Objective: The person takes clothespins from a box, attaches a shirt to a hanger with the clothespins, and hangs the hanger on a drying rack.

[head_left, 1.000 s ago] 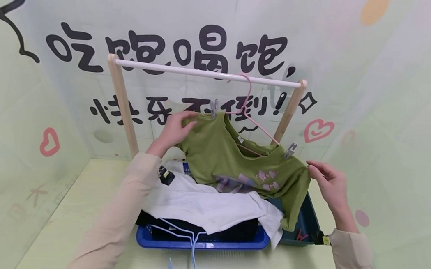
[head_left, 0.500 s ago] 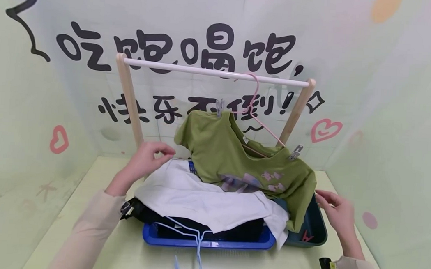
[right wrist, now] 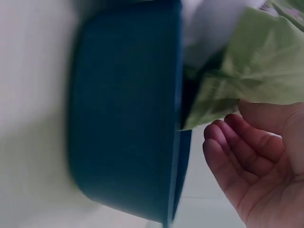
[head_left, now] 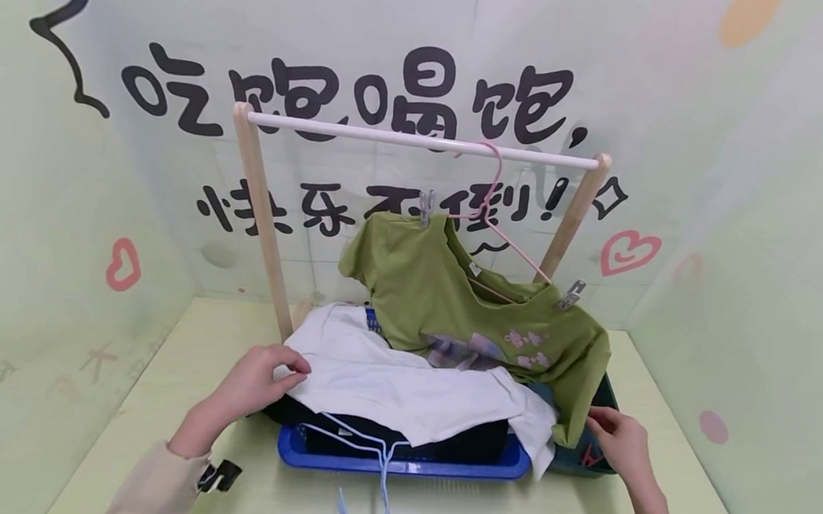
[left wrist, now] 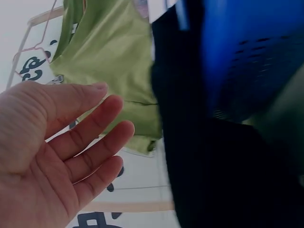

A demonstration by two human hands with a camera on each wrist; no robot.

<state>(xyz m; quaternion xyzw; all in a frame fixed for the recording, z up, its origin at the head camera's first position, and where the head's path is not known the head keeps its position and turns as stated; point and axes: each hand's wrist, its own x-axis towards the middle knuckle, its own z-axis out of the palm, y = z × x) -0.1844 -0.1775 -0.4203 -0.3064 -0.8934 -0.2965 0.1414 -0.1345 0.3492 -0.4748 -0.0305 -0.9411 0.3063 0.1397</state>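
Observation:
A green T-shirt (head_left: 409,288) hangs tilted on a pink hanger (head_left: 491,207), with a grey clothespin (head_left: 425,208) at one shoulder and another clothespin (head_left: 571,295) at the other. Beside the left end of a white garment (head_left: 389,385) is my left hand (head_left: 251,385); in the left wrist view its fingers are loosely bent, with nothing between them. Close to the shirt's lower right sleeve, my right hand (head_left: 622,443) has its thumb and fingers apart. Its thumb tip overlaps the sleeve in the right wrist view; whether they touch I cannot tell.
The hanger hooks over the white bar of a wooden rack (head_left: 261,224). Below stands a blue basket (head_left: 406,467) with white and black clothes (head_left: 464,441). A light blue hanger (head_left: 384,491) juts over its front. At right, a teal basin (right wrist: 123,114) holds a red clip (head_left: 590,455).
My left hand has left the T-shirt's left sleeve and come down beside the white garment. My right hand has moved down along the right sleeve. The shirt stays hanging.

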